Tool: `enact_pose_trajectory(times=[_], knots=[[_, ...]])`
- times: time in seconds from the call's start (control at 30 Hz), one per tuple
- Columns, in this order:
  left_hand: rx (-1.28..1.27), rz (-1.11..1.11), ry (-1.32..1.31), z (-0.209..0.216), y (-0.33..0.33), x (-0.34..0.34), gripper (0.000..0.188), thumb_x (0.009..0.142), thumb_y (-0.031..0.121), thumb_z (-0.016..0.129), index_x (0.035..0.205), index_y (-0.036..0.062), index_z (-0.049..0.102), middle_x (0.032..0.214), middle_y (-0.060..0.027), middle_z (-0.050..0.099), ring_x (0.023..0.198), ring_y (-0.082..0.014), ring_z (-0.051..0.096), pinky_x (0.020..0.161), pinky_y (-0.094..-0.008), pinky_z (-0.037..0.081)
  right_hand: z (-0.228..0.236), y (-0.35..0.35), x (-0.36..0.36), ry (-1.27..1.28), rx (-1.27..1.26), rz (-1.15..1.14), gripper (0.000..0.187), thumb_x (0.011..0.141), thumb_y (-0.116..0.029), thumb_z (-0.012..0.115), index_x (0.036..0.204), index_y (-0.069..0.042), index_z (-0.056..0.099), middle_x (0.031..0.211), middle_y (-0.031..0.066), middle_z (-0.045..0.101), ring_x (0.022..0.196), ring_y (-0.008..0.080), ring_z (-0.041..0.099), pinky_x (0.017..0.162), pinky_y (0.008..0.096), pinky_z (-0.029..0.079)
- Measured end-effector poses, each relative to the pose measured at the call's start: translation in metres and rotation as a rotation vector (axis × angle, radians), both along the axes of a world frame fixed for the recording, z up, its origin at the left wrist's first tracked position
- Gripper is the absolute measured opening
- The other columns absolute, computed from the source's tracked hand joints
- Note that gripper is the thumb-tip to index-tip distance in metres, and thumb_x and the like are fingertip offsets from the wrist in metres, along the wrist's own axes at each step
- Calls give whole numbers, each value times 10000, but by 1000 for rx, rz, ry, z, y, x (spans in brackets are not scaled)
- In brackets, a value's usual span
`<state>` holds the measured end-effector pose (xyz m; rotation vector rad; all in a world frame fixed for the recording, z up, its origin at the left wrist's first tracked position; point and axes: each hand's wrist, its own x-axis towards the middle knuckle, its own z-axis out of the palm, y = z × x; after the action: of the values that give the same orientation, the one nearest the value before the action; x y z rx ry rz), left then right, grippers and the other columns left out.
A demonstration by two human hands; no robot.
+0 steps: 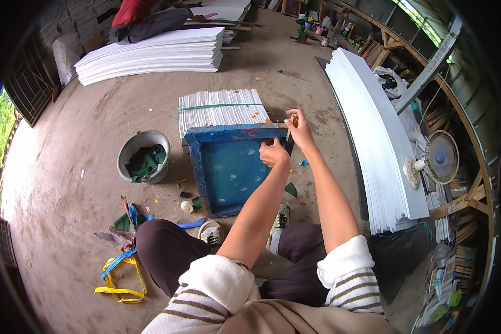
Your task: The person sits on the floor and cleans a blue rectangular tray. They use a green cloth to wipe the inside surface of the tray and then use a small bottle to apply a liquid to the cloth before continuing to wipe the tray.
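Left hand curls inside the upper right corner of the blue frame, whether gripping I cannot tell; the right hand seems to pinch a slim tan piece just beside it. Near the strapped white stack, the frame looks stiff, fairly light; its thin panel seems fragile, so its thick rim suits holding.

Your blue rectangular wooden-looking frame, paint-crusted
You see a smooth blue panel, matt white paper stack, rough concrete floor.
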<state>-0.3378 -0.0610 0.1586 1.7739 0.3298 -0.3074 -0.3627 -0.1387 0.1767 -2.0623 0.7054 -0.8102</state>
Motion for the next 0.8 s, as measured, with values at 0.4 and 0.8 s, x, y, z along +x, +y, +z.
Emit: enact_pose_trajectory(times=[0.4, 0.8], knots=[[-84, -29, -222, -41, -20, 25, 201, 734, 164, 717, 847, 0, 688, 810, -148, 691, 733, -309, 665, 691, -393, 498, -26, -15, 33, -108, -185, -18, 317, 843, -68, 563, 1107, -90, 391, 1108, 196, 513, 1040, 414, 497, 855, 468, 414], [259, -714, -1331, -7, 80, 95, 191, 833, 185, 615, 1007, 106, 618, 966, -54, 589, 980, -249, 520, 828, -370, 407, -30, -12, 29, -205, -129, -44, 457, 864, -38, 535, 1284, -118, 374, 1270, 199, 422, 1179, 386, 421, 964, 450, 377]])
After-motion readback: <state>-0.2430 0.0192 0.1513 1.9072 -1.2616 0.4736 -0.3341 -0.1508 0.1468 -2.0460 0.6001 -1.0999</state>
